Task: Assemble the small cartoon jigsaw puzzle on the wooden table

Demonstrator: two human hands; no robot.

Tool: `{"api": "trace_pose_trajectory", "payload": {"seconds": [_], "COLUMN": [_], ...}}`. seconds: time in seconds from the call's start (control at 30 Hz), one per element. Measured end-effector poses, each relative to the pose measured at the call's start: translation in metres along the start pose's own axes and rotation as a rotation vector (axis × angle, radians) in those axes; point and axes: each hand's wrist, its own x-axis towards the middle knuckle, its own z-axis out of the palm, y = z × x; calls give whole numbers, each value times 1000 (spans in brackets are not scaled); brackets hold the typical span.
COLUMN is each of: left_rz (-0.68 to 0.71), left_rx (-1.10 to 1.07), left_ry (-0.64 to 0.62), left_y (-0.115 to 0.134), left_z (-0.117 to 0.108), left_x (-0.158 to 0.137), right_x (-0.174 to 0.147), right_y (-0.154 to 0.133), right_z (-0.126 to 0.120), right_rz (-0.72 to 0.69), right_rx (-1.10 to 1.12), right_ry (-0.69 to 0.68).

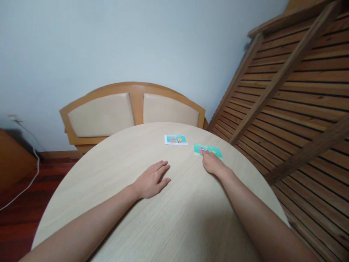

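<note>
My left hand lies palm down on the pale round table, its fingers stretched out and the thumb apart. It holds nothing. Farther to the right, my right hand reaches over the lower edge of a green picture card with pink and yellow cartoon figures. One finger points onto the card's left part, while the other fingers appear curled in. Part of this card is hidden under the hand. A second cartoon picture card, blue-green with a white border, lies flat to its left, with neither hand touching it.
Behind the table stands a wooden headboard with cream panels against a pale wall. A slatted wooden frame leans close along the right side. On the left, a white cable hangs down to the dark red floor.
</note>
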Motion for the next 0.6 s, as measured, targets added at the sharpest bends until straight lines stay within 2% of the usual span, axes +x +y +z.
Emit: {"api": "trace_pose_trajectory", "payload": {"seconds": [0.2,0.33,0.47,0.6], "left_rz": [1,4,4,-16], "left_rx": [-10,-25,-19,1], "left_ry": [7,12,-9,-40], "left_y": [-1,-3,-2,-1], "left_z": [0,1,1,-1], "left_x": [1,1,1,1], "right_x": [53,70,60,19], "right_y": [6,4,-1,-14], "right_z": [14,22,24,22], "right_rz": [116,166,160,36], "right_rx": [73,97,89,55], "right_ry": [41,76,113,79]}}
